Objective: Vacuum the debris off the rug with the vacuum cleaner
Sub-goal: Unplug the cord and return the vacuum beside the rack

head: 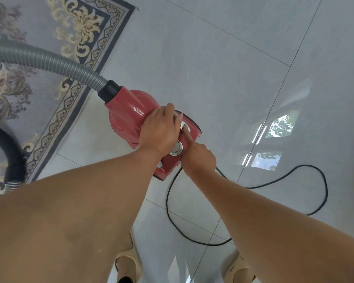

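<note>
The glossy red plastic canister vacuum cleaner [131,117] sits on the shiny pale tiled floor [213,48], just beside the dark border of the grey-blue rug with cream scrollwork [29,37]. Its grey ribbed hose [49,62] runs from the front of the body out over the rug and leaves the frame at the left. The person bends over the machine. The left hand [159,131] lies on top of the body, its grip closed over the upper housing with the fingers curled down, apparently steadying it. The right hand [198,158] holds nothing: its grip is folded except for the straight index finger, whose tip presses the round silver button [187,125]. This looks like the switch-on step, so cleaning the rug is probably not yet begun; no debris can be made out on the part of the rug in view.

The thin black power cord [323,180] loops loosely over the tiles and passes near the person's cream slippers [127,260]. A careless step could catch it and jerk the machine or trip the person. If the pressed button rewinds the cord instead of starting the motor, the loop could whip inward. On such slick tiles the canister may also slide when the hose is pulled
</note>
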Tool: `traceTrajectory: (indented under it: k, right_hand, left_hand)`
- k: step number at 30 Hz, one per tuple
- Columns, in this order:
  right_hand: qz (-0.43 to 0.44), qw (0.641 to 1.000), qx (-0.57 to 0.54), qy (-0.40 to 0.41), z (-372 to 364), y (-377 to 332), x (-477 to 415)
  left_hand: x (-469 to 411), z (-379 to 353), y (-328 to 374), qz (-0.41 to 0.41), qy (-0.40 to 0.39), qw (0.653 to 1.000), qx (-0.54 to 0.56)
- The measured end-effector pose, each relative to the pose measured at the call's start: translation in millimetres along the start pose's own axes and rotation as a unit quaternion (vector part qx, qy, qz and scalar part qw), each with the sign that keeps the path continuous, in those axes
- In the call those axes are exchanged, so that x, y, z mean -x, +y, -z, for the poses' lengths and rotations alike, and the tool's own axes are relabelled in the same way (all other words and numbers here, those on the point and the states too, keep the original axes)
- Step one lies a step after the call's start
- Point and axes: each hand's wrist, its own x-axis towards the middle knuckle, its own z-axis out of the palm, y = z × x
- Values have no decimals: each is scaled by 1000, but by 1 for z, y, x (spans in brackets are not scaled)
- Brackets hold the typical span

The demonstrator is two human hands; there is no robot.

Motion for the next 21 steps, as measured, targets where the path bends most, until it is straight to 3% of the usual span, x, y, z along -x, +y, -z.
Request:
traceTrajectory:
  k: [21]
  right_hand:
    - [17, 996, 84, -35, 17, 6, -9]
  left_hand:
    - [-3, -2, 0, -2, 2, 1000, -6]
